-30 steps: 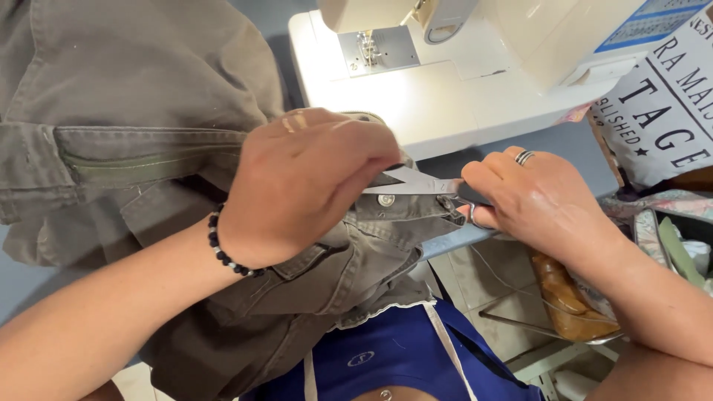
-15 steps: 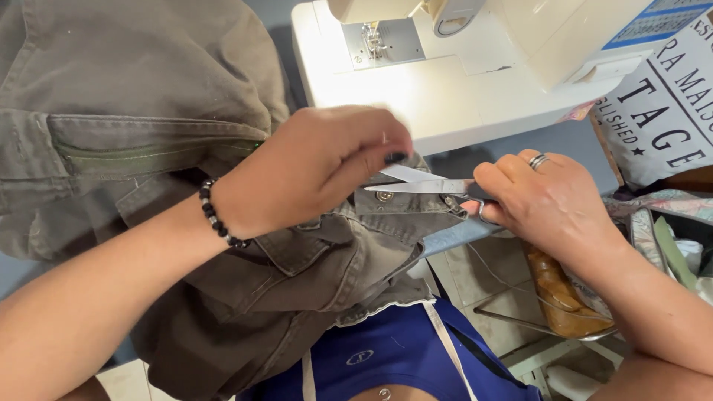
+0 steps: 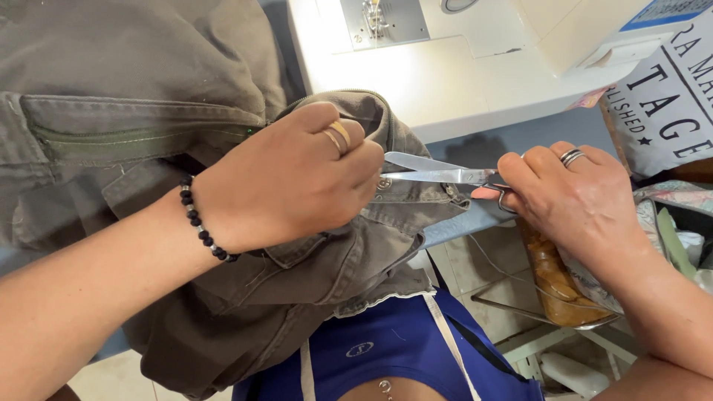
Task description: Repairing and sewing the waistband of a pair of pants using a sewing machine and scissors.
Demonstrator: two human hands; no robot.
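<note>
1. left hand (image 3: 286, 186) curls over a bunched fold of the olive trousers (image 3: 148, 96), gripping the cloth by the waistband.
2. right hand (image 3: 572, 197) holds the scissors (image 3: 438, 171) by the handles, fingers closed around them.
3. scissor blades lie nearly shut, tips hidden against the left fingers (image 3: 364, 167) at the cloth.
4. trousers spread across the table, partly draped toward the lap.
5. white sewing machine (image 3: 445, 59) stands just behind the hands.

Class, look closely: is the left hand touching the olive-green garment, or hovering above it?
Touching. The head view shows the left hand pressed onto the bunched olive-green garment, fingers gripping its fold beside the scissors.
</note>
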